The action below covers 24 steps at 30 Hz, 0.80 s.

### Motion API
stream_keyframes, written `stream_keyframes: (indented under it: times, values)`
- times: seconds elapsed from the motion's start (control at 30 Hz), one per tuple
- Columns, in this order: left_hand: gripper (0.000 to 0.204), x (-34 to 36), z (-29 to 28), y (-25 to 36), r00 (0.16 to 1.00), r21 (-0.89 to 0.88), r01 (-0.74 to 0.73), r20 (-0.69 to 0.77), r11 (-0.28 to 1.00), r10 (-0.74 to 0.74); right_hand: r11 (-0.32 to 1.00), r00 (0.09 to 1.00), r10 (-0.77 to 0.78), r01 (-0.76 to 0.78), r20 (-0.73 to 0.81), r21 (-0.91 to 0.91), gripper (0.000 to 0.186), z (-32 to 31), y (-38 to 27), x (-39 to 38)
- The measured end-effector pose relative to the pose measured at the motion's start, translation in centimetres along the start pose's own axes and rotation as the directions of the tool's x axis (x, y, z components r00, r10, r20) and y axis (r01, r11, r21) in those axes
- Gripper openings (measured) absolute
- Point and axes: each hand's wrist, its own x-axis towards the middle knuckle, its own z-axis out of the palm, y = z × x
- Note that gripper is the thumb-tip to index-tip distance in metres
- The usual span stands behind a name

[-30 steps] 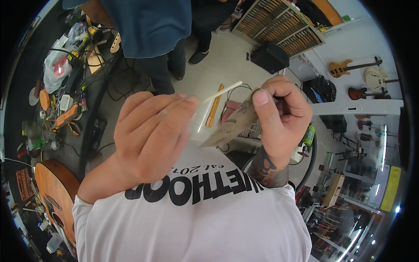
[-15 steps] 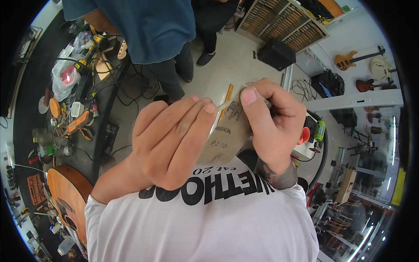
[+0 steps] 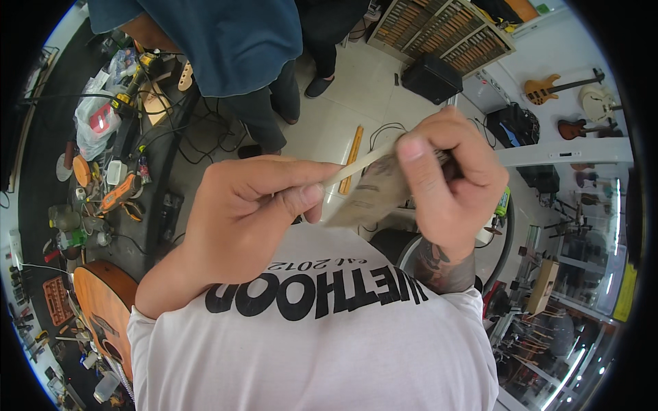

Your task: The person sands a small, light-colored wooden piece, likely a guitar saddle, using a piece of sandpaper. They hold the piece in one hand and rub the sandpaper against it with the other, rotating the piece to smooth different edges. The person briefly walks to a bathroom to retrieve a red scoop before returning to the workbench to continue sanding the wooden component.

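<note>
My left hand [image 3: 236, 216] pinches one end of a thin, stiff cream strip [image 3: 360, 163] between thumb and fingers, in front of my chest. The strip slants up to the right toward my right hand [image 3: 449, 181]. That hand is closed on a piece of brown-grey sandpaper [image 3: 370, 197], thumb on the near side by the strip's far end. The sandpaper hangs below the strip, blurred, with faint dark print on its back. My right fingers hide the strip's far end, so I cannot tell whether the paper is folded around it.
At left, a dark workbench [image 3: 154, 236] carries tools, a plastic bag [image 3: 96, 127] and an orange tool [image 3: 120, 192]. An acoustic guitar [image 3: 103, 301] stands near it. Another person in a blue top [image 3: 226, 48] stands ahead. Guitars [image 3: 548, 92] hang on the right wall near glass panels.
My left hand has turned, so its thumb now shows and more of the cream strip is bared. My right hand has shifted right and slightly up, with the sandpaper swinging and tilting.
</note>
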Motion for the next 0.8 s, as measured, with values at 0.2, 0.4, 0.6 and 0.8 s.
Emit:
stream_keyframes:
  times: [0.2, 0.4, 0.6, 0.8]
  values:
    - [0.024, 0.2, 0.1, 0.4, 0.993, -0.077, 0.120, 0.007, 0.990, -0.120, 0.997, 0.998, -0.026, 0.030, -0.061, 0.066, 0.011, -0.9, 0.4, -0.2]
    - [0.025, 0.9, 0.6, 0.2, 0.985, -0.207, 0.171, 0.007, 0.963, -0.173, 0.996, 1.000, 0.025, -0.024, -0.017, 0.090, 0.014, -0.9, 0.6, 0.1]
    - [0.023, 1.0, 0.6, -0.4, 0.988, -0.178, 0.155, 0.011, 0.972, -0.156, 0.999, 0.999, 0.042, -0.042, -0.017, 0.005, 0.016, 0.4, 1.3, -0.2]
    - [0.021, 1.3, 1.0, -0.6, 0.988, -0.236, 0.156, 0.040, 0.959, -0.150, 0.986, 0.987, 0.158, -0.156, -0.030, 0.059, 0.017, -0.2, 1.1, -0.2]
